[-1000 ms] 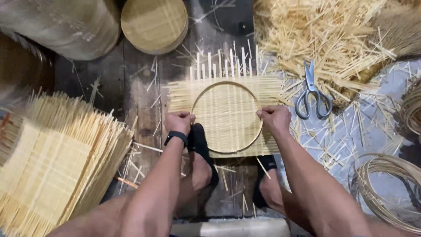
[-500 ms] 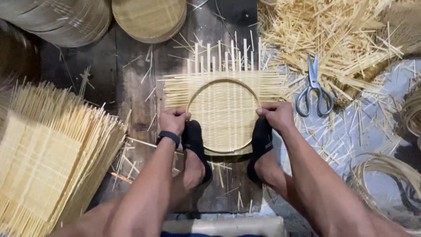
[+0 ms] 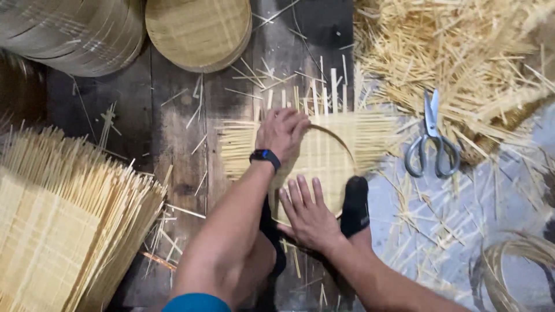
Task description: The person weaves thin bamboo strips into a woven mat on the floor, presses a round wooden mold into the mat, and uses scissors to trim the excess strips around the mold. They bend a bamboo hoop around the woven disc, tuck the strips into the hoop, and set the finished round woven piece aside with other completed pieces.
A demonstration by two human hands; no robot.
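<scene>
A square woven bamboo mat [image 3: 370, 136] lies on the dark wooden floor with a thin round bamboo hoop [image 3: 341, 144] on top of it. My left hand [image 3: 281, 132], with a black watch on the wrist, rests on the far left of the hoop with its fingers curled over the rim. My right hand [image 3: 306, 215] lies flat, fingers spread, on the near part of the mat. Two feet in black socks [image 3: 355, 205] press on the mat's near edge.
Grey-handled scissors [image 3: 430, 138] lie to the right among loose bamboo strips [image 3: 462, 58]. Stacks of woven mats [image 3: 63, 225] fill the left. Round woven trays [image 3: 196, 32] stand at the back. Coiled hoops [image 3: 514, 266] lie at the lower right.
Both hands left the hoop's two sides. My left hand moved up to the far left rim; my right hand moved down to the near part, now flat. The view has come closer.
</scene>
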